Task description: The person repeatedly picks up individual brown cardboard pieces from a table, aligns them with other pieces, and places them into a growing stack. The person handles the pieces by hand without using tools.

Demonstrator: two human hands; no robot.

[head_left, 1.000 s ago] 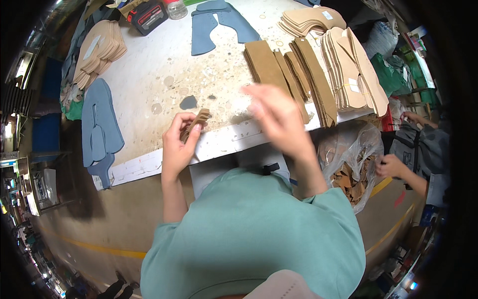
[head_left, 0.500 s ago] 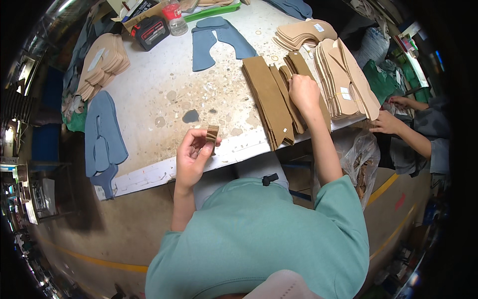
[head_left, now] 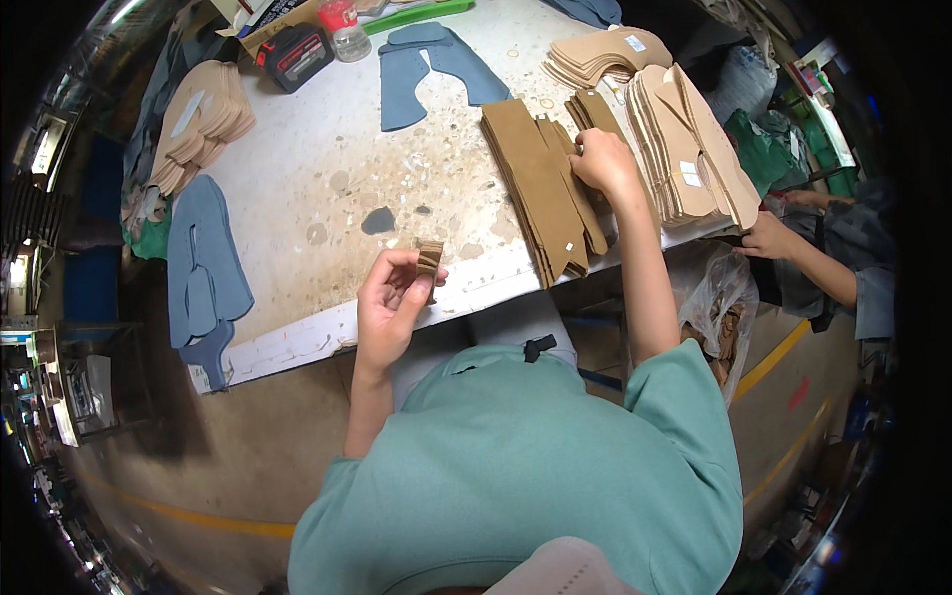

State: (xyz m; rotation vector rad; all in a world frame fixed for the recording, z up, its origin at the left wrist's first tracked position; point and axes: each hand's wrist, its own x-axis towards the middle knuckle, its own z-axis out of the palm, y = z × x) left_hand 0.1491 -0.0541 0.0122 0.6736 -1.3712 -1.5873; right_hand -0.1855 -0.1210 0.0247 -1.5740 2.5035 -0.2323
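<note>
My left hand (head_left: 389,315) is closed around a small bundle of short brown strips (head_left: 429,262), with the thumb pressed across its front, just over the table's near edge. To the right, my right hand (head_left: 607,165) has its fingers curled against the upper side of a narrow stack of brown leather-like strips (head_left: 563,177). That stack leans against a wider brown stack (head_left: 526,183) on its left. Another narrow brown stack (head_left: 592,107) lies beyond my fingers, partly hidden by my hand and forearm.
Beige shaped pieces lie in a tied stack (head_left: 684,149) at right and a pile (head_left: 206,124) at left. Blue-grey cut pieces (head_left: 407,84) lie farther back, others (head_left: 206,258) at left. A black battery pack (head_left: 297,59) and bottle (head_left: 349,38) stand behind. Another person's hand (head_left: 769,238) is at right.
My right hand has shifted slightly up and left, and the narrow strips beside it now sit closer against the wide brown stack. My left hand keeps the bundle almost in place.
</note>
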